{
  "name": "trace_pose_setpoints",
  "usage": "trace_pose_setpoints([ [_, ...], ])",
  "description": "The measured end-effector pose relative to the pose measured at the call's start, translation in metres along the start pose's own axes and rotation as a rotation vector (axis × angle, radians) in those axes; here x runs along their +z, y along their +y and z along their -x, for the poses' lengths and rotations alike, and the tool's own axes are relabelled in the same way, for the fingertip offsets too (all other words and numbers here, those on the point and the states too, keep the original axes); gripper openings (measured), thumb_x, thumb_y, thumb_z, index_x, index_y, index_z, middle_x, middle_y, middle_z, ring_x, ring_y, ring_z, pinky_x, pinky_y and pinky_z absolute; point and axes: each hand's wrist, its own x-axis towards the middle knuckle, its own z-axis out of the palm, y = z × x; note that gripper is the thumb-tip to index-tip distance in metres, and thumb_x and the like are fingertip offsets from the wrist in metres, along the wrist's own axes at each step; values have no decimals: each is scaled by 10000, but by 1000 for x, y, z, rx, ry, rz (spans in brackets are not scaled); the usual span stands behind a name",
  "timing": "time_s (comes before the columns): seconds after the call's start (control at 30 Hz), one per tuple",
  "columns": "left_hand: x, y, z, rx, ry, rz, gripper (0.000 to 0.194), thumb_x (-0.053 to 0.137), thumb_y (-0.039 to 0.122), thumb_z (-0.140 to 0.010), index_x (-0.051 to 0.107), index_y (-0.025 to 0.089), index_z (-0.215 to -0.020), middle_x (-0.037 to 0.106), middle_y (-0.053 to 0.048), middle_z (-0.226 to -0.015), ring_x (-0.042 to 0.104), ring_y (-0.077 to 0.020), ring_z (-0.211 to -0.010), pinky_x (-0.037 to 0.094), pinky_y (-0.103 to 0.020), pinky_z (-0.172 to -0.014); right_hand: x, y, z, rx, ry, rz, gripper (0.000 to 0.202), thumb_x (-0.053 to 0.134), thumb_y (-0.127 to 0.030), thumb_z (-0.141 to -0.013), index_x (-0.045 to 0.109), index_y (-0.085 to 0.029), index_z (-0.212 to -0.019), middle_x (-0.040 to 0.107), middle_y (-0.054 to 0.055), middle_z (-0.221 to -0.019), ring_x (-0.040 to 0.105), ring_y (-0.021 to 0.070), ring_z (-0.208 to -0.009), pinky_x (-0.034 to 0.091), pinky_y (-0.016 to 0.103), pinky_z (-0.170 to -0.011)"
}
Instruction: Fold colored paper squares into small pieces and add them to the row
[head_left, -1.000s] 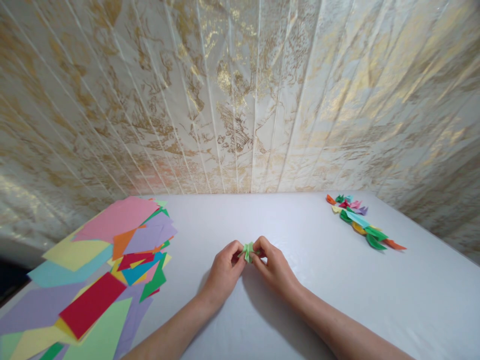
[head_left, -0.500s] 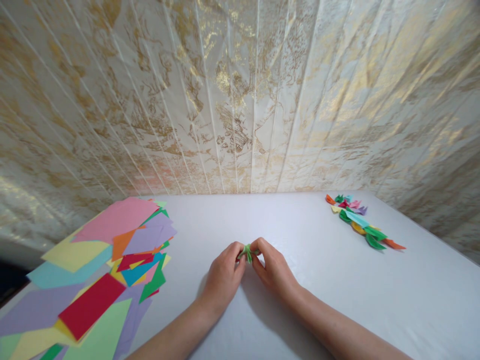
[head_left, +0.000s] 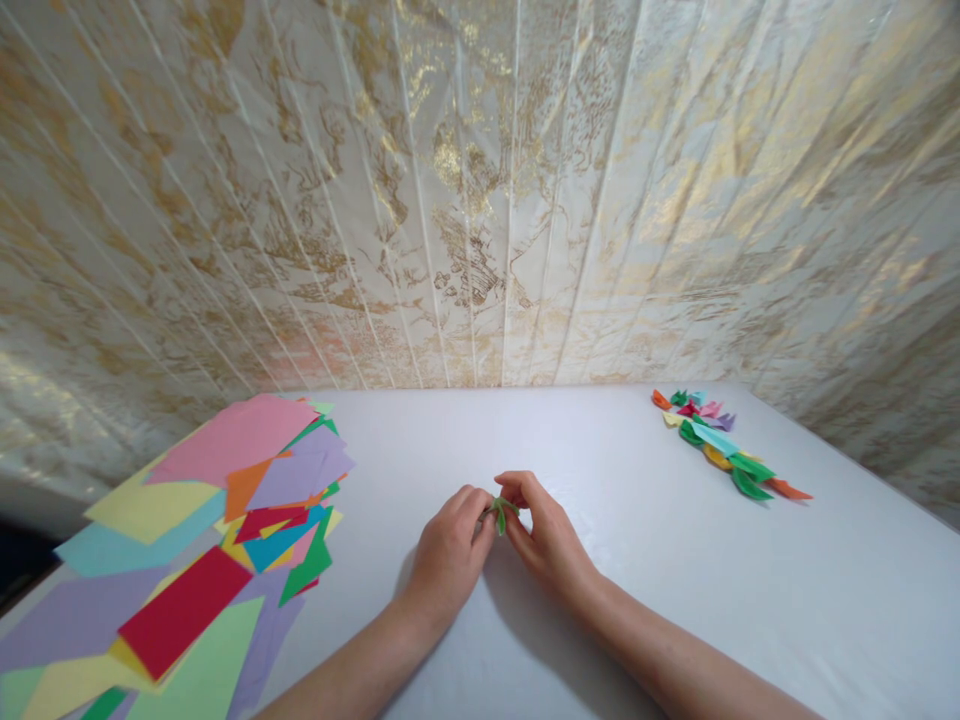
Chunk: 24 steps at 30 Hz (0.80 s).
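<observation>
Overhead and behind, we see a wall (head_left: 480, 190) of creased white-and-gold sheeting rising from the far edge of the white table (head_left: 600, 620). On our left sprawls a loose heap of coloured paper sheets (head_left: 187, 540); far off to our right lies a row of small folded pieces (head_left: 716, 440). Near the table's middle our left hand (head_left: 448, 555) and right hand (head_left: 551, 540) meet, fingertips pinched narrowly on a tiny green folded paper (head_left: 499, 512), held just above the surface. Most of it is hidden between the fingers. We judge the risk to be in the grip: pressing too hard could crush or tear the small creases, and a loose pinch could let the folds spring open.
</observation>
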Motion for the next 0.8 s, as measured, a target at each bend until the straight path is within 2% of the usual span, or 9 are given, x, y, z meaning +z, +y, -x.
trace_pose_setpoints([
  [0.2,1,1,0,-6,18,27,175,398,240,-952,533,223,-842,584,-17,-864,564,-181,-815,417,-292,-735,0,2,0,-68,-10,45,405,441,-79,-845,470,-240,-1216,608,23,-934,594,156,-847,499,299,-786],
  [0.43,1,-1,-1,2,10,-19,156,429,184,-903,538,226,-800,593,-18,-849,574,-189,-803,410,-291,-714,0,2,-1,-124,-14,78,397,439,-77,-868,495,-241,-1225,624,46,-965,606,171,-877,512,308,-790],
  [0.8,5,-1,-5,-186,7,494,112,495,246,-858,546,199,-770,589,13,-737,563,-152,-728,443,-248,-696,1,5,0,-41,-9,65,369,476,-119,-874,489,-249,-1220,609,27,-941,592,164,-846,493,304,-778],
])
